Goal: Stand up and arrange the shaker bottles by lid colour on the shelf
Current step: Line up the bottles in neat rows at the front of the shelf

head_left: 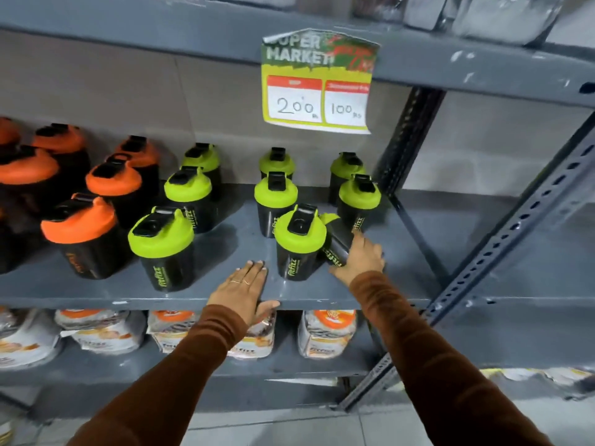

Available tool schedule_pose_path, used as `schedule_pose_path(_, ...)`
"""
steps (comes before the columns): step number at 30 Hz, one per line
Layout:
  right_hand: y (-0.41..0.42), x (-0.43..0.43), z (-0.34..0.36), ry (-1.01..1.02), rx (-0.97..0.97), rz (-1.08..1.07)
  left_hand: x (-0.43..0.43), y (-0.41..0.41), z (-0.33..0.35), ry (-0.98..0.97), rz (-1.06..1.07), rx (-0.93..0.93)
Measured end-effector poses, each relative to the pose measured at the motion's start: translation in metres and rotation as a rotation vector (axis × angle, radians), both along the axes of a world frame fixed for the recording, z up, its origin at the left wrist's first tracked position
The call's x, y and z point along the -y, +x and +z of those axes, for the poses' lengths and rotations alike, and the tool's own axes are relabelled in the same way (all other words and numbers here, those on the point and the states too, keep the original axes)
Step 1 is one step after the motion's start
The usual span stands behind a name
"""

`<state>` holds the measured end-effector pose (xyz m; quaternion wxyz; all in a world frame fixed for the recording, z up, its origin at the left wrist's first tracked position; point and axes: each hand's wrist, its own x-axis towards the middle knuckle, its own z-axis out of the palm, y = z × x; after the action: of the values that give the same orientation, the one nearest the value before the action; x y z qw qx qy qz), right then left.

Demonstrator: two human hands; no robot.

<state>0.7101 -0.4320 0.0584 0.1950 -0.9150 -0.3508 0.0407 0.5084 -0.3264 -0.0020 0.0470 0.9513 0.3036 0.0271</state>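
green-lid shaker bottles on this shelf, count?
8. Left column of three. Middle. Right. A ninth, tilted, is in the right hand.

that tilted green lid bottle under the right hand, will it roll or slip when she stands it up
The tilted bottle looks like rigid plastic with a round body, so it may roll if released sideways. Its glossy side may be slippery on the smooth shelf. The right hand is on it, and the upright bottle alongside could get knocked.

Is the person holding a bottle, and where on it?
Yes. The right hand grips the tilted black plastic shaker bottle with a green lid around its lower body. The left hand rests flat on the grey metal shelf, holding nothing.
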Motion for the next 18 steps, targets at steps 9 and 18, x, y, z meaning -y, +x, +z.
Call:
schedule_pose_path(9, 0.014, 0.049, -0.016, 0.491, -0.323, -0.124, 0.009, 0.002, 0.009, -0.033, 0.075, 0.037)
schedule_pose_path(18, 0.026, 0.050, -0.022, 0.560, -0.588, -0.052, 0.013, 0.040, 0.021, -0.524, 0.333, 0.539)
